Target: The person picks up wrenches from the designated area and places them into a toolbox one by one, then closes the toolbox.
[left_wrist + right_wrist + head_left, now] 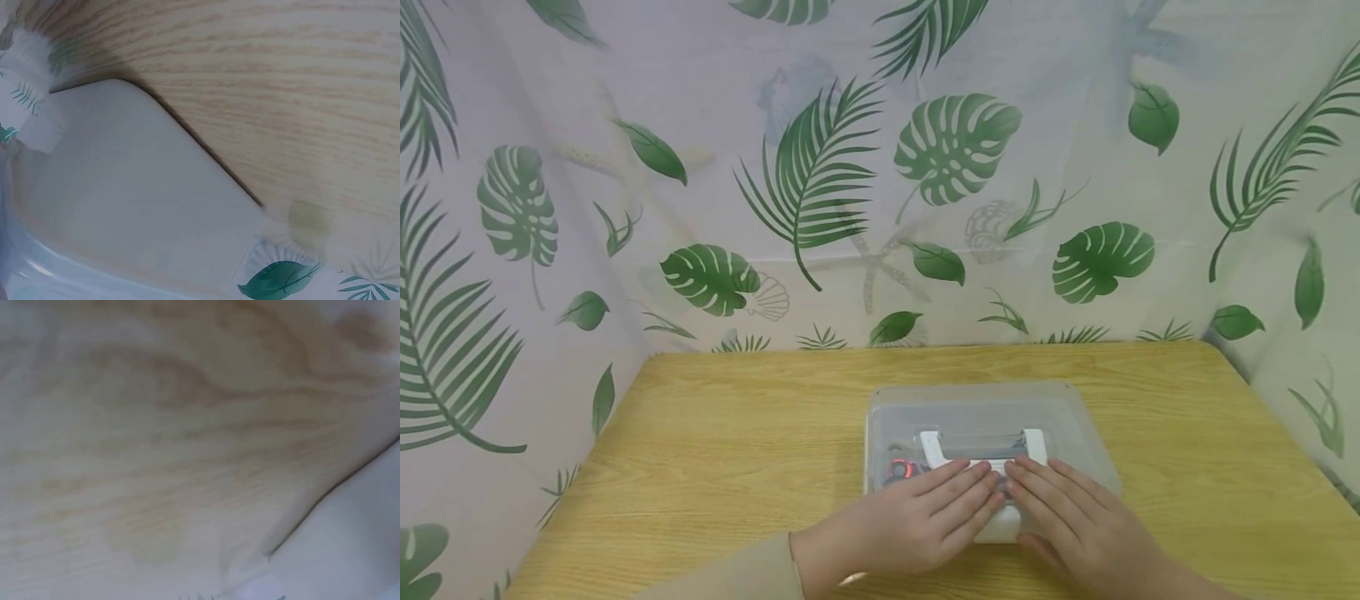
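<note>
A storage box (992, 402) with a clear lid and a white base stands on the table. On its lid is a white carrying handle (932, 450). My left hand (917, 521) lies across the near left part of the lid, fingers straight and together. From the right, my right hand (1078, 521) rests over the near right part, its fingers also straight. The fingertips of both hands meet close to the handle's near side. In the left wrist view the box's pale side wall (144, 181) fills the lower left. A pale box corner (350, 544) shows in the right wrist view.
Through the lid a round item with a red glow (900, 469) shows at the left, along with dark shapes. The wood-grain table (722, 442) extends around the box. Behind and at both sides hangs a leaf-patterned curtain (850, 250).
</note>
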A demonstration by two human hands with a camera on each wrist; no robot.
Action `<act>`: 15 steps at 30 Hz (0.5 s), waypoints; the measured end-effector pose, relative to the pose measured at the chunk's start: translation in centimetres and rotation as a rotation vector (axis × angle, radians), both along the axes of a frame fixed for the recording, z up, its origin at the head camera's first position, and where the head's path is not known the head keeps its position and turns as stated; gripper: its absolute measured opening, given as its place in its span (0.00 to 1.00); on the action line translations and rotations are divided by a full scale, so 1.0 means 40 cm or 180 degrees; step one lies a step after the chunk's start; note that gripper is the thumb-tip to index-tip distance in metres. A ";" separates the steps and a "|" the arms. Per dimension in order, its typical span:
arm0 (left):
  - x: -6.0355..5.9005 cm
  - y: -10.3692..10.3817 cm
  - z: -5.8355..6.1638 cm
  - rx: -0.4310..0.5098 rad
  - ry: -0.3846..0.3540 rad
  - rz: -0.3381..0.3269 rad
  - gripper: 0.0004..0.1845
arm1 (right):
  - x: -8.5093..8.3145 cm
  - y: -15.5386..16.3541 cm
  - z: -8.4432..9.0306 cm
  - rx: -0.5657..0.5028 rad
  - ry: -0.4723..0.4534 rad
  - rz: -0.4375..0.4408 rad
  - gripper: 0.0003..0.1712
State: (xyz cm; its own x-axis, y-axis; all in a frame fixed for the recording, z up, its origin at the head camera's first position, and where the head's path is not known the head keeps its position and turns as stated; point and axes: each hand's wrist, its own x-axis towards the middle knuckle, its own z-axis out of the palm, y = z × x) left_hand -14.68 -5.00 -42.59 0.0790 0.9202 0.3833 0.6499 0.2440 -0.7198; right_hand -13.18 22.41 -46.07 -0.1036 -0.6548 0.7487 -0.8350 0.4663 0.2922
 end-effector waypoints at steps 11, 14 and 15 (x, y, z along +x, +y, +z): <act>-0.019 0.004 0.001 0.0031 0.0124 -0.0161 0.21 | -0.006 -0.001 0.031 0.0035 0.0015 0.0160 0.27; -0.021 0.004 0.004 0.0033 0.0164 -0.0179 0.21 | -0.006 -0.002 0.037 0.0046 0.0034 0.0168 0.27; -0.021 0.004 0.005 0.0036 0.0171 -0.0187 0.21 | -0.006 -0.001 0.039 0.0056 0.0042 0.0166 0.27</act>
